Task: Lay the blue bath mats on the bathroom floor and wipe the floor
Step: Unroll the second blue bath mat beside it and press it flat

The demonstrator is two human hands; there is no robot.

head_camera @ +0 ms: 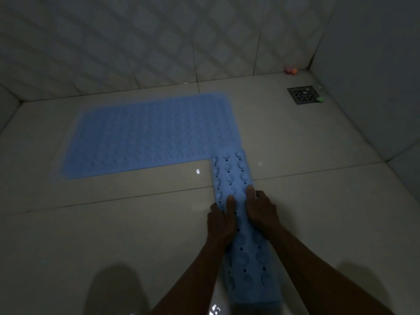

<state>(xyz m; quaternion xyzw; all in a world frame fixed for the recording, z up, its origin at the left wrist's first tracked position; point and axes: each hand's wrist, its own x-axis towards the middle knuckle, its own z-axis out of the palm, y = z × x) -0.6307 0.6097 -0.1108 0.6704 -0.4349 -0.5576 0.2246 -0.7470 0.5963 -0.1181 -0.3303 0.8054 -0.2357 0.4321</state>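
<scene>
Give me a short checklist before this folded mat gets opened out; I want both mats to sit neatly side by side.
1. Both hands on the folded mat: ok. The left hand and right hand grip it near its middle, suction cups facing up.
2. First mat lying flat: ok, spread on the floor along the back wall.
3. Overlap: not ok. The folded mat's far end rests on the first mat's near right corner.
4. Bare floor to the right for unfolding: ok.
5. Floor drain uncovered: ok, it lies apart from both mats.
6. Floor dry: cannot tell; bright glints show, but the light is dim.
</scene>
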